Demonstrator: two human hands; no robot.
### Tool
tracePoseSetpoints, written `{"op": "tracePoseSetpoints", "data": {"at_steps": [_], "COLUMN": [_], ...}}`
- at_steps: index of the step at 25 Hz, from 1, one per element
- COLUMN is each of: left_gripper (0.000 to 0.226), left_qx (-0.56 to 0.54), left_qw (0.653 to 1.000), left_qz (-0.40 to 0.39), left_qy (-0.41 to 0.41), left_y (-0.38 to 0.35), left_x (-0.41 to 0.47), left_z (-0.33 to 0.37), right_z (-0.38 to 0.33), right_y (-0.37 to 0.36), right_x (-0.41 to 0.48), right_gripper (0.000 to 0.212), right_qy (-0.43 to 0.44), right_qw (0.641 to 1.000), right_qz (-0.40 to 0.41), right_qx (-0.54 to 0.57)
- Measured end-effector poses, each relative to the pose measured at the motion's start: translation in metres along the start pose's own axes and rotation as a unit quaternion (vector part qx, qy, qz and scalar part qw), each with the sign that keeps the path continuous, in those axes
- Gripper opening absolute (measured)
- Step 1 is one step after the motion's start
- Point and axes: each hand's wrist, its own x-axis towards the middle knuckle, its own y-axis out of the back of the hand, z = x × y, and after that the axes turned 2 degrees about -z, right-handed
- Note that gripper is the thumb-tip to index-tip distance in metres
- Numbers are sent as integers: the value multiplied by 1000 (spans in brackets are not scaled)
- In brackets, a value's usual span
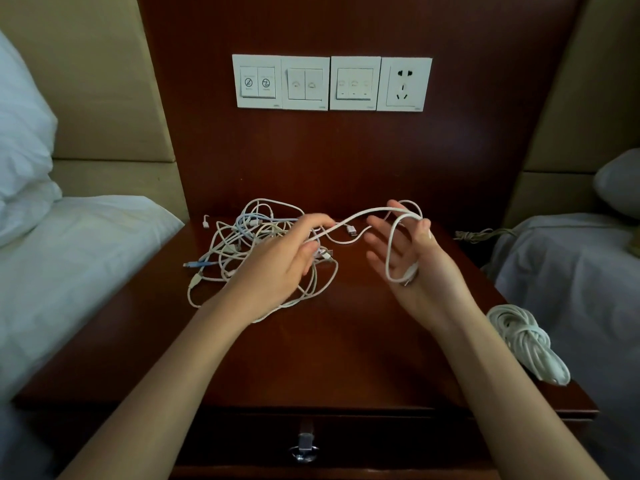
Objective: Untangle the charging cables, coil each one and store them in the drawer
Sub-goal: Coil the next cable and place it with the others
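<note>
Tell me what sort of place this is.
Most likely a hotel bedroom. A dark wooden nightstand stands between a left bed and a right bed, both in white linen. A wall panel of switches with a socket is mounted on the wood above it.

1. I am in what looks like a hotel bedroom, facing a dark wooden nightstand (346,348) that stands between two beds.
2. The left bed (69,265) and the right bed (571,271) both wear plain white sheets, with a left pillow (20,150) and a right pillow (620,181) at their heads.
3. Beige padded headboard panels (97,98) back each bed.
4. Above the nightstand, a dark wooden wall panel (311,26) carries a row of four white plates: three sets of rocker switches (306,83), the leftmost marked with two round slashed symbols, and a wall socket (404,84).
5. Under the nightstand top sits a drawer (398,441) with a metal ring pull (304,446).
</note>
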Motion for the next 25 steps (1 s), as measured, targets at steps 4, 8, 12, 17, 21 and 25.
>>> {"op": "tracePoseSetpoints", "data": {"at_steps": [4, 8, 12, 17, 21, 25], "left_gripper": [37, 40, 40, 33, 17, 8], "left_qx": [-10, -44, -41, -33, -86, -94], "left_qw": [998, 992, 982, 968, 970, 983], "left_qz": [-17, -91, -177, -245, -225, -151], "left_qy": [-67, -80, -50, -47, -40, -51], "left_y": [-9, -16, -10, -3, -2, -8], "left_x": [-3, -4, -3, -3, -5, -6], "left_z": [13, 23, 32, 45, 57, 63], "right_z": [1, -2, -2, 2, 8, 16], "right_y": [1, 1, -1, 0, -1, -9], "right_x": [-1, -1, 0, 0, 0, -6], "right_gripper": [42, 38, 31, 10, 29, 42], "right_qy": [14, 28, 28, -29, -92, -93], "right_qw": [997, 988, 988, 992, 994, 982], "right_qz": [22, 44, 75, 86, 53, -7], "right_qx": [78, 142, 131, 88, -2, -163]}}
